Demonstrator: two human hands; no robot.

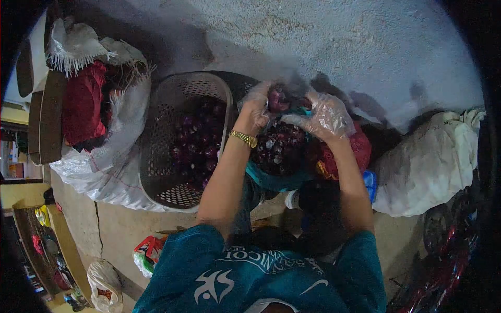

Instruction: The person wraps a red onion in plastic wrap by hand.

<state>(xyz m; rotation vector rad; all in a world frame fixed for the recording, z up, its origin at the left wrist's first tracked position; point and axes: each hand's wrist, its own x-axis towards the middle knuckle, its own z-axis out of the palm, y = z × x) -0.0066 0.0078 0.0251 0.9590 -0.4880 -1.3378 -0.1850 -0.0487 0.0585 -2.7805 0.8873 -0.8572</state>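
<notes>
Both hands wear clear plastic gloves. A red onion (279,99) is held in my left hand (255,106), its fingers closed around it; a gold watch (243,138) circles that wrist. Close beside it on the right, my right hand (329,117) is bent inward, with a small dark reddish bit at its fingertips that is too blurred to name. Below both hands stands a teal tub (271,180) holding onions and loose dark skins (276,148). To the left, a grey perforated basket (156,172) holds several shiny purple onions (195,141).
A white woven sack (117,175) with a red mesh bag (83,107) stands at left. Right of the tub are another red mesh bag (360,148), a blue object (370,185) and a full pale sack (428,161). A rough wall (334,41) rises behind.
</notes>
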